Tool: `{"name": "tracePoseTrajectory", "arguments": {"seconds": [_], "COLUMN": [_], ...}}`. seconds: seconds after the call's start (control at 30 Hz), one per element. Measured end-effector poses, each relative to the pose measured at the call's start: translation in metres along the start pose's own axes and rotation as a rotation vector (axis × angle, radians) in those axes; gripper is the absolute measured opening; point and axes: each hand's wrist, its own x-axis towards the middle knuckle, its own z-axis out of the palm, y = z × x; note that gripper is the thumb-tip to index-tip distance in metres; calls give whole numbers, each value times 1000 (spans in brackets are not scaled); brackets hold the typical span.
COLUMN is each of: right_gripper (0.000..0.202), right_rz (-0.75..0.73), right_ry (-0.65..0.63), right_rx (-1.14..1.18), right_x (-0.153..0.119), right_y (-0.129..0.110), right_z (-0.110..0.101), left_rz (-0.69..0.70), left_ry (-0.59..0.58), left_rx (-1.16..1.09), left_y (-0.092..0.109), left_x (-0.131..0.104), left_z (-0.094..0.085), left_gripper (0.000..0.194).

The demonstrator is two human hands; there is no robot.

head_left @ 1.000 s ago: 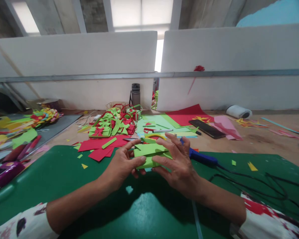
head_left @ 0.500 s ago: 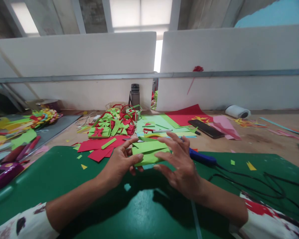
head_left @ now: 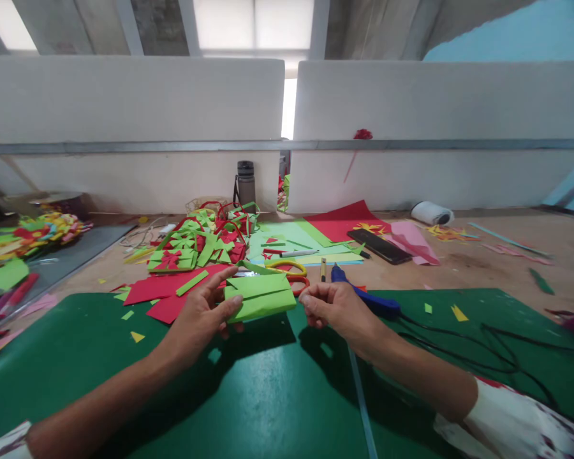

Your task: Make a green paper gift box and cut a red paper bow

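A bright green folded paper packet [head_left: 263, 298] is held above the green mat by my left hand [head_left: 198, 312], thumb on top and fingers underneath. Its flap seam runs across the upper side. To the right of the packet, apart from it, my right hand [head_left: 339, 312] is closed with thumb and fingertips pinched together; whether anything is between them I cannot make out. Just beyond the hands lie scissors [head_left: 300, 279] with yellow and orange handles, partly behind the packet. A small cutter knife [head_left: 323, 270] and a blue glue gun [head_left: 382, 306] lie beyond my right hand.
Red paper sheets [head_left: 165, 285] and a pile of green and red paper bags [head_left: 201, 242] lie at left-centre. A dark bottle [head_left: 245, 185] stands behind. A phone [head_left: 380, 247], a white roll [head_left: 430, 213] and the glue gun's black cable [head_left: 463, 354] are on the right.
My right hand has come off the green paper packet, moved right and closed into a pinch. My left hand keeps the packet. The view has turned slightly to the right.
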Motion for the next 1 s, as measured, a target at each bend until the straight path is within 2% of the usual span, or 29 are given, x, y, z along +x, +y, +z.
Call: {"name": "tracePoseTrajectory", "arguments": {"seconds": [0.2, 0.57, 0.83, 1.0], "right_gripper": [17, 12, 8, 13], "right_rz": [67, 130, 156, 171], "right_ry": [-19, 41, 75, 66], "right_rx": [47, 41, 16, 59], "right_x": [-1, 3, 3, 5], "right_y": [0, 4, 6, 9], "right_z": [1, 3, 4, 5], "left_rz": [20, 117, 153, 156], "left_ry": [-3, -35, 0, -9], "left_rx": [30, 126, 140, 159], "left_y": [-1, 0, -1, -2], "left_x": [0, -4, -5, -4], "left_z": [3, 7, 11, 12], "left_gripper": [65, 65, 67, 67]}}
